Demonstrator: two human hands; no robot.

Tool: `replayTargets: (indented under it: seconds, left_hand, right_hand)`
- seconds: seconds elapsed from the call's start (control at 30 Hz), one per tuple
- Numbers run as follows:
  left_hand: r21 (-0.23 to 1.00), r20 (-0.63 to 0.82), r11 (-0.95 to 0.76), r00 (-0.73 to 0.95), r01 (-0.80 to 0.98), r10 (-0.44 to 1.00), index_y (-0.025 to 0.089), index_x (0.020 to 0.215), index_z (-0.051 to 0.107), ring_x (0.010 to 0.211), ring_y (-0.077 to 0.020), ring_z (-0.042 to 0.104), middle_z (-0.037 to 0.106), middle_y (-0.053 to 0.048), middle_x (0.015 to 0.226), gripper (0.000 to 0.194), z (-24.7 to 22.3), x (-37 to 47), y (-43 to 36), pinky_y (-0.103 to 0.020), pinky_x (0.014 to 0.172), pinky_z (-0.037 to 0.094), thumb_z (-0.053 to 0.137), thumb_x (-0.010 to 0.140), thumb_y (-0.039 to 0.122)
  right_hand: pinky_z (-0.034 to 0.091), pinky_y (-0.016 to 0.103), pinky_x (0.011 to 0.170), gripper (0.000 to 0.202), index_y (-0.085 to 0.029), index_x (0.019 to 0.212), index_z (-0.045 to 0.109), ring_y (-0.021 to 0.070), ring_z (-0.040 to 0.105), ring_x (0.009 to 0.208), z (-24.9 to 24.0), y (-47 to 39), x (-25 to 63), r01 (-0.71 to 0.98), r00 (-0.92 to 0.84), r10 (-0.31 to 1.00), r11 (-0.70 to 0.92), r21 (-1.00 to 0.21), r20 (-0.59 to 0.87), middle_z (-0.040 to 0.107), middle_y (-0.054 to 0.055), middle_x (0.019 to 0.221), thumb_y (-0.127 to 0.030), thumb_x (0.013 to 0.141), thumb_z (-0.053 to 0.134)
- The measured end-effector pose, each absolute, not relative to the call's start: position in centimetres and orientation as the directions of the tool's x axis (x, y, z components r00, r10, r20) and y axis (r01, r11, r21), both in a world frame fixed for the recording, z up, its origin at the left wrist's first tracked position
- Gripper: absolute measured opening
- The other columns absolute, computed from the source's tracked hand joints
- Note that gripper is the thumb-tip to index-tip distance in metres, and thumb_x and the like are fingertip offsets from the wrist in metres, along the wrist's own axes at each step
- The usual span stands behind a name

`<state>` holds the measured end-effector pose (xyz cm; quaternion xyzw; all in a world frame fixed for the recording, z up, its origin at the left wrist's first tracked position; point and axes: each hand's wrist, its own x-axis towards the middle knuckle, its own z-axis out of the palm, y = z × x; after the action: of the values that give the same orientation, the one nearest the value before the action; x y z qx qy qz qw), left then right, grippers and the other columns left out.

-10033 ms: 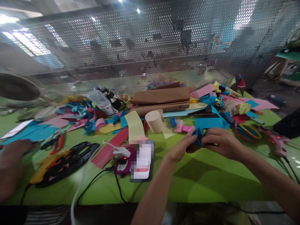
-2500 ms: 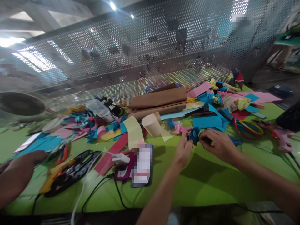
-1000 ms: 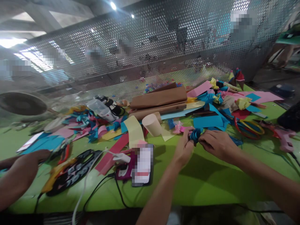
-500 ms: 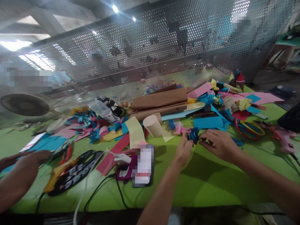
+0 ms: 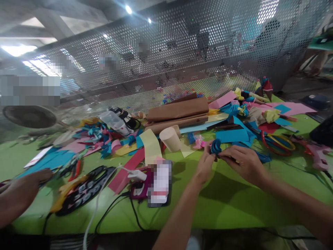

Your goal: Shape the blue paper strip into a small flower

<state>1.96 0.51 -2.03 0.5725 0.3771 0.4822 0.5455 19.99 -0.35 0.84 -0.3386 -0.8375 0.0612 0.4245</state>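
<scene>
A small rolled blue paper piece (image 5: pixel 215 147) with ruffled layers is held above the green table between my two hands. My left hand (image 5: pixel 206 163) grips it from the left, fingers closed round its lower part. From the right, my right hand (image 5: pixel 240 160) pinches at its lower edge with thumb and fingers together. Just behind lie a small pink crumpled piece (image 5: pixel 199 142) and a flat blue sheet (image 5: pixel 231 135). A cream paper roll (image 5: pixel 169 139) stands to the left of my hands.
A phone (image 5: pixel 159 184) lies beside a purple power adapter (image 5: pixel 142 187) with cables. Another person's hand (image 5: pixel 43 175) is at the left, near pliers (image 5: pixel 75 170). Brown paper rolls (image 5: pixel 179 110) lie at the back. A pink glue gun (image 5: pixel 318 155) is at the right.
The blue piece has turned more upright in my fingers, showing its ruffled side. My right hand has shifted slightly beneath it. The other person's arm at the left has moved.
</scene>
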Motion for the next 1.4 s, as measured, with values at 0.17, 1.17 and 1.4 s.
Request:
replayTargets:
  seconds: [0.17,1.17,1.4]
  left_hand:
    - [0.988,0.141,-0.121,0.244,-0.094,0.96,0.022,0.128,0.05,0.077,-0.0153,0.043,0.052,-0.002,0.094,0.045,-2.0,1.9,0.5,-0.028,0.073,0.039,0.045,0.083,0.023]
    - [0.997,0.048,-0.032,0.232,-0.071,0.972,0.025,0.141,0.05,0.077,-0.0168,0.046,0.054,-0.002,0.087,0.048,-3.1,2.0,1.0,-0.03,0.079,0.041,0.038,0.095,0.035]
    - [0.987,0.138,-0.152,0.197,0.059,0.971,0.027,0.144,0.048,0.117,-0.0249,0.054,0.06,-0.008,0.13,0.049,-1.9,2.0,0.3,-0.039,0.106,0.04,0.04,0.096,0.029]
  right_hand:
    - [0.05,0.028,0.07,0.013,-0.022,0.102,0.071,0.0164,0.072,0.08,0.9,-0.5,20.0,0.521,-0.43,0.577,0.787,-0.331,0.694,0.078,0.004,0.092,-0.02,0.098,0.059]
    - [0.05,0.027,0.071,0.014,-0.022,0.105,0.07,0.0181,0.071,0.084,0.1,0.0,19.8,0.508,-0.412,0.673,0.729,-0.459,0.614,0.076,0.004,0.094,-0.017,0.097,0.059]
    - [0.051,0.029,0.069,0.004,-0.024,0.096,0.068,0.0181,0.067,0.077,0.2,0.4,20.0,0.474,-0.258,0.768,0.629,-0.616,0.586,0.071,0.003,0.088,-0.026,0.094,0.065]
